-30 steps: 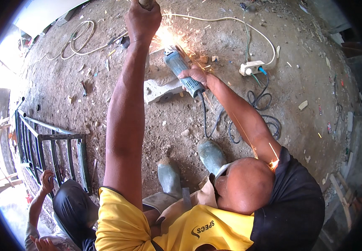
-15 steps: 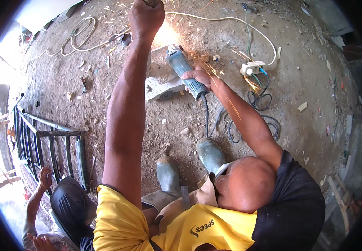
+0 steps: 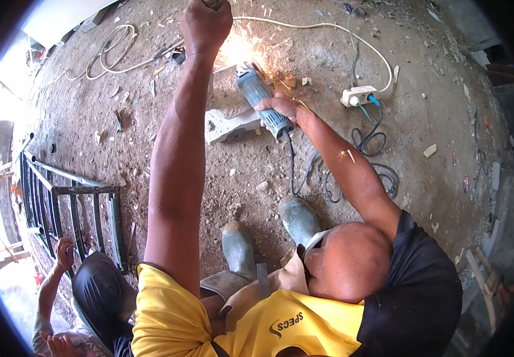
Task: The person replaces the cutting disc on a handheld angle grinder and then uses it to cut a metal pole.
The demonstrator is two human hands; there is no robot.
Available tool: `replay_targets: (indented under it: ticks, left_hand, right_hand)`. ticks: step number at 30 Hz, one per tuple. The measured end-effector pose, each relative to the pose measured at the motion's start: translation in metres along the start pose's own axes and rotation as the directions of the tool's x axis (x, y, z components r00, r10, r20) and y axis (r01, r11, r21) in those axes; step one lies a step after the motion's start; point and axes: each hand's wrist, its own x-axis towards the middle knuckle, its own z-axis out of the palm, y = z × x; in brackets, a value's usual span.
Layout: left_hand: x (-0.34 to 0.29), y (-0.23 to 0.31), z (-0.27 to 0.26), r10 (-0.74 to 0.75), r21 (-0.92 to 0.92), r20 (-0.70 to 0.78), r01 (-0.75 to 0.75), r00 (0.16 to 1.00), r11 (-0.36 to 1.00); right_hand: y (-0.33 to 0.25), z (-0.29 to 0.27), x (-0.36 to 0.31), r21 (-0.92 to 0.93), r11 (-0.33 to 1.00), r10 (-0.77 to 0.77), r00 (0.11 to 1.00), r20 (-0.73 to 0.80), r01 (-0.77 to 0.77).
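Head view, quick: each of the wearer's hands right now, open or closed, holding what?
Left hand: closed around a brownish thing, cut off by the top edge; kind unclear.
Right hand: closed around the blue angle grinder.

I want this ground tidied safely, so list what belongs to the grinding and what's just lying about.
In use:
- blue angle grinder, in the right hand
- piece in the left hand, mostly cut off
- dark grinder cord
- white power strip

Seemingly lying about:
- pale fragment, right
- dark scrap, left
- wooden length, lower right
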Motion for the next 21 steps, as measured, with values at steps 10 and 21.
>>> replay_targets:
  ticks: [10,21]
  left_hand:
    - [0.000,0.002,-0.002,-0.033,0.025,0.026,0.032,0.999,0.999]
    - [0.002,0.000,0.000,-0.048,-0.047,0.026,0.049,0.998,0.998]
  right_hand:
    - [0.005,-0.003,0.002,-0.080,0.995,-0.059,0.998,-0.017,0.057]
    - [0.004,-0.004,-0.011,-0.095,0.995,-0.026,0.999,0.031,0.029]
